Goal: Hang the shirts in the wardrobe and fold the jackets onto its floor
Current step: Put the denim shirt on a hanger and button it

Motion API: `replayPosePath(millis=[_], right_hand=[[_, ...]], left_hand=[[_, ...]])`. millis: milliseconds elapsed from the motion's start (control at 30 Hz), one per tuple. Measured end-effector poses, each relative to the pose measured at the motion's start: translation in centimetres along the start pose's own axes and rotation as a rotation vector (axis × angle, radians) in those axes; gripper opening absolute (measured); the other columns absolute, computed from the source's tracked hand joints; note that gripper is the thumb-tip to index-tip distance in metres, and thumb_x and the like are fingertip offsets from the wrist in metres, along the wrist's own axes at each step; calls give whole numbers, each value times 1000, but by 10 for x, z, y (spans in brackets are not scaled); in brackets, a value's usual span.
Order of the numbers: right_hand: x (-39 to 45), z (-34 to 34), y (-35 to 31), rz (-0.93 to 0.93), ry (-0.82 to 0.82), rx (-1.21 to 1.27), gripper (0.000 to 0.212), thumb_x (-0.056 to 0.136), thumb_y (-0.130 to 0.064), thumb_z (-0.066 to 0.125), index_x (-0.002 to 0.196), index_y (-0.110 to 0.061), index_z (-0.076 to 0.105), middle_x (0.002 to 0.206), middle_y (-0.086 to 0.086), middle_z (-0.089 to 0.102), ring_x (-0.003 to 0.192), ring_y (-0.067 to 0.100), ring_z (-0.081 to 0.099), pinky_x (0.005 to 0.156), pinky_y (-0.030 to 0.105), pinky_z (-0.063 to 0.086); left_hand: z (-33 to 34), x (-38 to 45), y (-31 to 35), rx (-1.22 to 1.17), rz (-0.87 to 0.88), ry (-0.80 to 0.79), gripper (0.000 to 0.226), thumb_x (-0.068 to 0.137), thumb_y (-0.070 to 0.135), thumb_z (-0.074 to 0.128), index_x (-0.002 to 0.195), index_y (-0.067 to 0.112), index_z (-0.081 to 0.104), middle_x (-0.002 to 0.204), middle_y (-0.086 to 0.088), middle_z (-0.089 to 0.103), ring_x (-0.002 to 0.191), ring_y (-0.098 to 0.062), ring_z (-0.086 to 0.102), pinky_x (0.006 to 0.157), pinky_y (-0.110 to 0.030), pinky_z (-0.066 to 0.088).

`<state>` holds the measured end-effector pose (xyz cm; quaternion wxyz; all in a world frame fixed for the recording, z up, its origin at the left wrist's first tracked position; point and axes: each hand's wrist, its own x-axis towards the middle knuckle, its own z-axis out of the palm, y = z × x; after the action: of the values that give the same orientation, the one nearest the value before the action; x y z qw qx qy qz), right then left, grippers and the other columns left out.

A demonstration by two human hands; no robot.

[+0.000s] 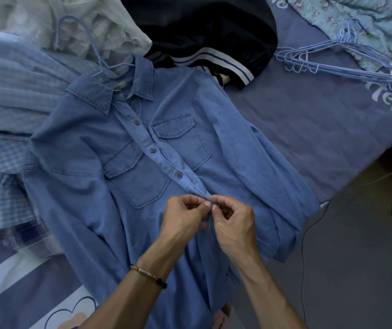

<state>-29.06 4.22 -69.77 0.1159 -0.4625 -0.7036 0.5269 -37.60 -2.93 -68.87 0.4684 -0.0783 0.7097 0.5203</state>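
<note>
Pinching placket of denim shirt (142,148) between left hand (185,217) and right hand (233,222), fingers curled tight; lying flat mid-bed (308,119), wire hanger (88,46) in collar.

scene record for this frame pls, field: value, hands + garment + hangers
surface: bed sheet, blue
garment: denim shirt laid flat, front up, three upper buttons visible
hanger in shirt: blue hanger, hook sticking out of the collar
left hand: pinching the placket
right hand: pinching the placket at the same spot
spare hangers: heap, upper right
other: dark jacket above the shirt
</note>
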Motion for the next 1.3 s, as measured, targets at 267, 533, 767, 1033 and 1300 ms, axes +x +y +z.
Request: replayPosePath(millis=[267, 533, 767, 1033, 1300], right_hand=[[3, 5, 6, -343, 14, -239, 23, 84, -4, 58, 100, -8, 74, 88, 2, 67, 78, 14, 65, 73, 24, 52], [8, 1, 6, -363, 75, -336, 25, 86, -17, 50, 86, -11, 74, 81, 1, 66, 70, 15, 63, 66, 27, 49], [21, -8, 1, 125, -168, -32, 20, 83, -6, 72, 77, -25, 71, 71, -11, 70, 66, -3, 65, 65, 12, 48], [24, 1, 15, 516, -212, 256, 29, 73, -17, 84, 95, -14, 65, 89, 8, 72, 78, 16, 69, 75, 30, 58], [-39, -16, 37, -58, -574, -296, 17, 83, -13, 56, 83, -13, 73, 70, -6, 61, 67, 5, 56, 63, 22, 45]], left_hand=[[-2, 12, 5, -52, -157, -143, 20, 96, 8, 58, 77, 7, 66, 64, -6, 56, 56, -10, 53, 57, -23, 54], [0, 14, 0, 54, -75, -133, 22, 97, 10, 59, 76, 9, 65, 65, -2, 63, 58, -7, 60, 53, -19, 51], [-12, 17, -5, 293, 63, -125, 14, 99, 15, 55, 88, 8, 61, 73, -4, 60, 63, -13, 60, 60, -32, 57], [-15, 8, -17, 324, 209, -122, 16, 101, 11, 48, 85, 13, 51, 68, -1, 53, 63, -12, 52, 46, -21, 45], [-12, 13, -30, 272, 30, 3, 22, 89, 31, 70, 88, 15, 54, 72, 2, 60, 62, -8, 58, 50, -17, 44]])
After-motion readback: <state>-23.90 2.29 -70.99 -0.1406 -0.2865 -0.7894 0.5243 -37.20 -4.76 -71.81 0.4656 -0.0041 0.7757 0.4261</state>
